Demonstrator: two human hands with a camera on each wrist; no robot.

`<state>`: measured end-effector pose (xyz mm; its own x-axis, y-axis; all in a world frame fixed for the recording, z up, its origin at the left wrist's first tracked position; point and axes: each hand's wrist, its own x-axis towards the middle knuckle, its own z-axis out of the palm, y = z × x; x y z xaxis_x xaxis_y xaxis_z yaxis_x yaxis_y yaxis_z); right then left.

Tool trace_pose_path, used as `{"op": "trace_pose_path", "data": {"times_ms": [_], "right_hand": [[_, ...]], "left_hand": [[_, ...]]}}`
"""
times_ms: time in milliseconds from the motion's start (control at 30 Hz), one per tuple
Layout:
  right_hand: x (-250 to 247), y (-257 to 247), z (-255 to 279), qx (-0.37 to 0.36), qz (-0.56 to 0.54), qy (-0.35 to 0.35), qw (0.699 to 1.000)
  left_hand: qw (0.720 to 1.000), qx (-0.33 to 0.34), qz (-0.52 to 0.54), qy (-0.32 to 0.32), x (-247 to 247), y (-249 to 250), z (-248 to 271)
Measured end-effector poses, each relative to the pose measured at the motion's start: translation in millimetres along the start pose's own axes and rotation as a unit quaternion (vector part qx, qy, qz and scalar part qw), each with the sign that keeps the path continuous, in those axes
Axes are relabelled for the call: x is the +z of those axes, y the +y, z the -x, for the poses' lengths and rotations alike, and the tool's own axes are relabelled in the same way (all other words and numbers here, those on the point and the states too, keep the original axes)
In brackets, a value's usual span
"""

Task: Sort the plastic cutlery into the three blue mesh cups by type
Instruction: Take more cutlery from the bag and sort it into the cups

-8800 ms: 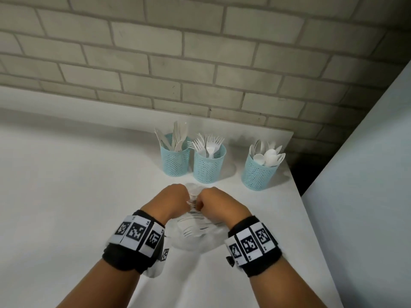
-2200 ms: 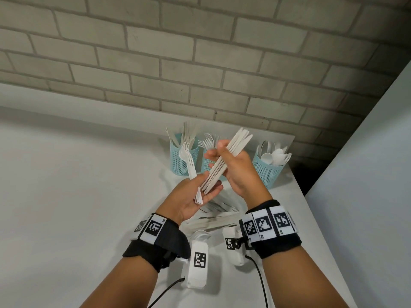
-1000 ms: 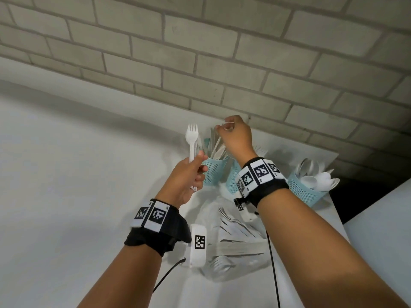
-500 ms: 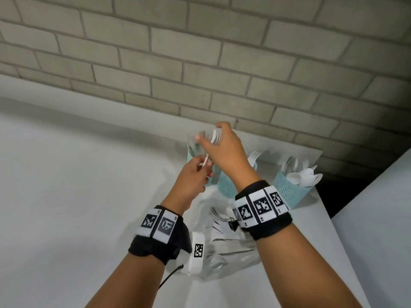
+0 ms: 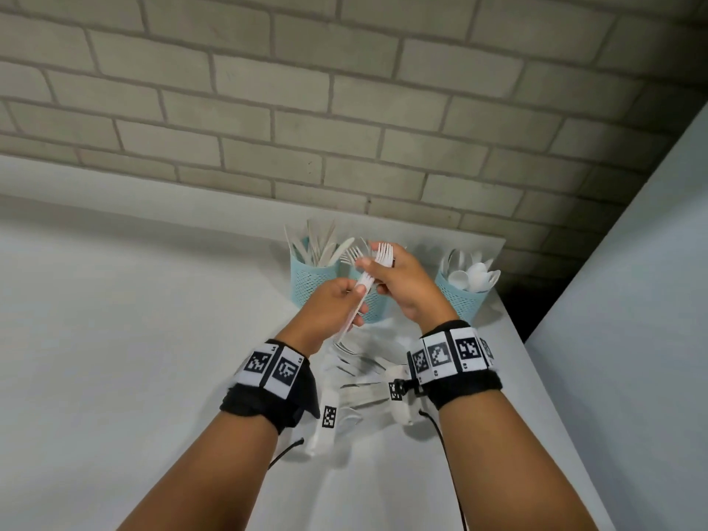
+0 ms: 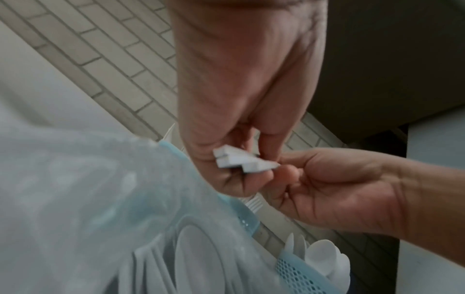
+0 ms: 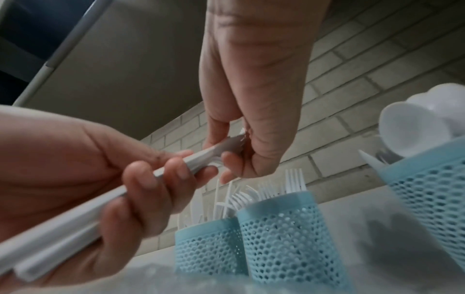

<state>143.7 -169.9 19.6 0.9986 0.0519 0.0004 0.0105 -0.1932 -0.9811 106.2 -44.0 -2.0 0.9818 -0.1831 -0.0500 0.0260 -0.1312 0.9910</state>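
Three blue mesh cups stand by the brick wall: the knife cup [image 5: 311, 279] on the left, the fork cup [image 7: 284, 238] in the middle, partly hidden behind my hands in the head view, and the spoon cup [image 5: 461, 298] on the right. My left hand [image 5: 354, 297] grips a bundle of white plastic forks [image 5: 364, 285] by the handles, tines up. My right hand [image 5: 377, 270] pinches the same bundle near the fork heads [image 5: 384, 251], just in front of the middle cup. The handle ends [image 6: 241, 161] stick out below my left fingers.
A clear plastic bag [image 5: 360, 377] with more white cutlery lies on the white table [image 5: 134, 339] under my wrists. The table's right edge [image 5: 536, 377] is close to the spoon cup, and a pale panel [image 5: 632, 300] stands beyond it.
My right hand left the knife cup and came to the forks in my left hand. Both hands have since drawn back a little from the cups, holding the fork bundle together.
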Motion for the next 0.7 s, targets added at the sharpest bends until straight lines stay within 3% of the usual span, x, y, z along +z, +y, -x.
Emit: {"op": "trace_pose_path", "data": {"times_ms": [200, 433, 600, 700], "right_hand": [[-8, 12, 11, 0.019, -0.131, 0.004, 0.991], [0, 23, 10, 0.037, -0.149, 0.082, 0.985], [-1, 24, 10, 0.121, -0.306, -0.002, 0.944], [-5, 19, 9, 0.166, -0.289, -0.005, 0.943]], "left_hand": [[0.996, -0.027, 0.067, -0.046, 6, -2, 9], [0.991, -0.042, 0.106, -0.067, 11, -9, 13], [0.993, -0.052, 0.072, -0.078, 10, -13, 12], [0.989, -0.075, 0.078, -0.104, 9, -12, 12]]}}
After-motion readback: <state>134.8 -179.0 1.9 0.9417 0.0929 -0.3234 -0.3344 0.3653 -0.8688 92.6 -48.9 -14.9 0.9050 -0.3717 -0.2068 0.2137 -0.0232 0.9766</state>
